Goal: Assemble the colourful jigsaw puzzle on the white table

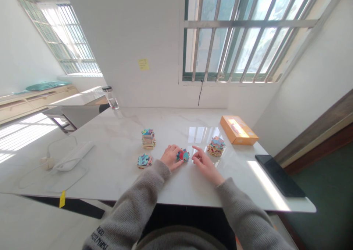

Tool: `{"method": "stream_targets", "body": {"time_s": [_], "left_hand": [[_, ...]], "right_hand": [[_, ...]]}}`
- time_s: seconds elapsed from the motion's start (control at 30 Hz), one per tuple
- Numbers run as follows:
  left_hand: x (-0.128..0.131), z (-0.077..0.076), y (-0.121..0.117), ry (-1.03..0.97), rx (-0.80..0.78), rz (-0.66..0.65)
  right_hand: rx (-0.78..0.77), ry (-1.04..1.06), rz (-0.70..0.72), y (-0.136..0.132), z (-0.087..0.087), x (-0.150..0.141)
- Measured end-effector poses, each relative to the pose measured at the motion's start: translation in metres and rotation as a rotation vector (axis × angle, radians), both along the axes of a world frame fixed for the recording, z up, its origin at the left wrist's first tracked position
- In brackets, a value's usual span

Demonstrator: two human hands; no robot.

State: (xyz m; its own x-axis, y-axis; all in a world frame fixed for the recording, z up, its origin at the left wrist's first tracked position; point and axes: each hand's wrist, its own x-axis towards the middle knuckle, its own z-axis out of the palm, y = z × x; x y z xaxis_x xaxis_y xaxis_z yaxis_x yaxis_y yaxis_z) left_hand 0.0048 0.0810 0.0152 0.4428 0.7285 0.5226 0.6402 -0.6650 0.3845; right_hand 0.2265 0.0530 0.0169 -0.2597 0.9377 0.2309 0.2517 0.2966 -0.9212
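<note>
Left hand (171, 157) curled, fingertips touching jigsaw pieces (183, 155) on marble table (116, 176); firmness of hold unclear. Right hand (206, 165) half open, just beside pieces, holding nothing. Left of pieces: stack (148, 139), pile (145, 160). Right: taller stack (216, 146), orange box (238, 129).

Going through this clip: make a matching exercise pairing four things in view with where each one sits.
Things:
1. sticky note
2. orange box
3. black tablet
4. small puzzle pile

Places:
A. beside the right table edge
B. on the wall
C. between the left hand and right hand
D. behind the rightmost puzzle stack

Pairs: 1B, 2D, 3A, 4C
</note>
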Motion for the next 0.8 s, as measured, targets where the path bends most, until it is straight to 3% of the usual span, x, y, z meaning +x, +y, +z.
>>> {"method": "stream_targets", "body": {"time_s": [0.13,0.3,0.43,0.63,0.8], "left_hand": [[0.013,-0.003,-0.010,-0.126,0.074,-0.015],[0.023,-0.010,-0.019,-0.111,0.099,-0.081],[0.018,-0.004,-0.024,-0.094,0.089,-0.119],[0.014,0.004,-0.028,-0.064,0.044,-0.238],[0.016,0.000,-0.025,-0.107,0.074,-0.222]], "right_hand": [[-0.017,0.048,0.008,0.000,0.003,-0.002],[-0.045,0.098,0.046,-0.001,0.004,-0.003],[-0.026,0.069,0.027,-0.001,0.004,0.000],[-0.087,0.120,0.175,-0.004,0.005,0.001],[-0.021,0.079,0.104,-0.004,0.006,0.001]]}}
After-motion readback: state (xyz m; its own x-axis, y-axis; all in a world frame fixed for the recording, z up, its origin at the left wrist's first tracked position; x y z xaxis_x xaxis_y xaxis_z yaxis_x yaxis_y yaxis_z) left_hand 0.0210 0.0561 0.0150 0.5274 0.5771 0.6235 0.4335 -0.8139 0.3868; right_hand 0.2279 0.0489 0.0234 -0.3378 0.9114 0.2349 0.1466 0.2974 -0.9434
